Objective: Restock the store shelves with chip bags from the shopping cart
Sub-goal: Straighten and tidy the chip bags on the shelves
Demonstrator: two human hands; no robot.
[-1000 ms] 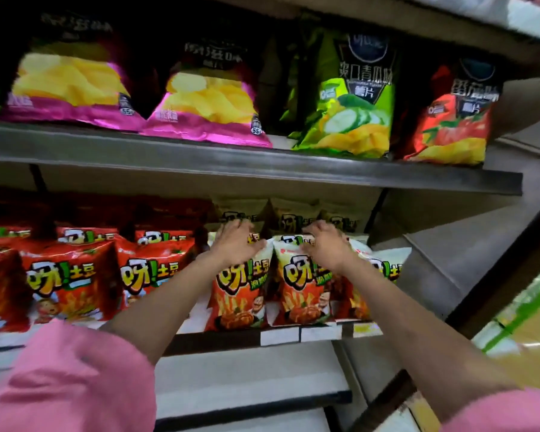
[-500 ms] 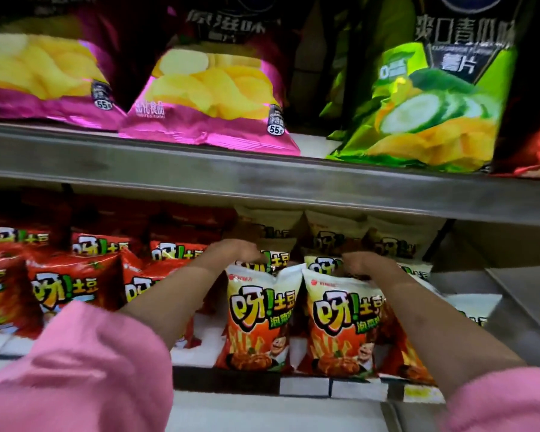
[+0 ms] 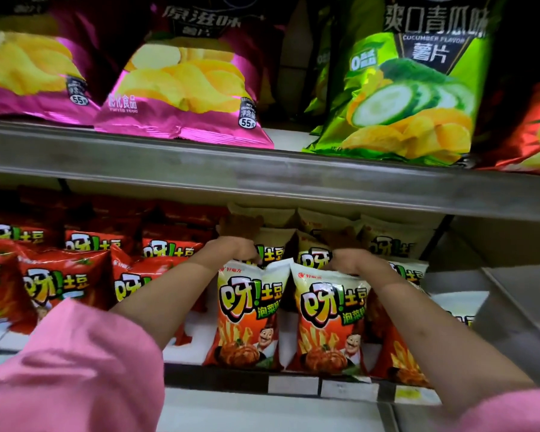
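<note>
- On the lower shelf [image 3: 293, 383], we see both hands reaching in behind the front row of chip bags.
- Left hand [image 3: 231, 249]: curled over the top edge of the front-left white-and-orange bag [image 3: 250, 313], fingers bent down behind it. We read this as a grip on the bag's top seam; the fingertips are hidden.
- Right hand [image 3: 353, 260]: resting on the top edge of the neighbouring white-and-orange bag [image 3: 328, 319], fingers folded over the seam and out of sight behind it. We cannot tell for certain that it is clamped rather than just pressing.
- The two front bags stand upright, side by side and touching, at the shelf's front lip, above white price labels [image 3: 321, 386].
- More bags of the same kind stand in rows behind them and to their right [image 3: 409, 275].
- Red bags [image 3: 60, 282] of the same brand fill the left part of this shelf.
- Upper shelf [image 3: 262, 169]: two pink chip bags [image 3: 181, 85] to the left, a green cucumber-flavour bag [image 3: 406, 98] right of centre, a red bag [image 3: 536, 132] at the far right edge.
- Pink sleeves [image 3: 75, 375] cover both upper arms; forearms are bare.
</note>
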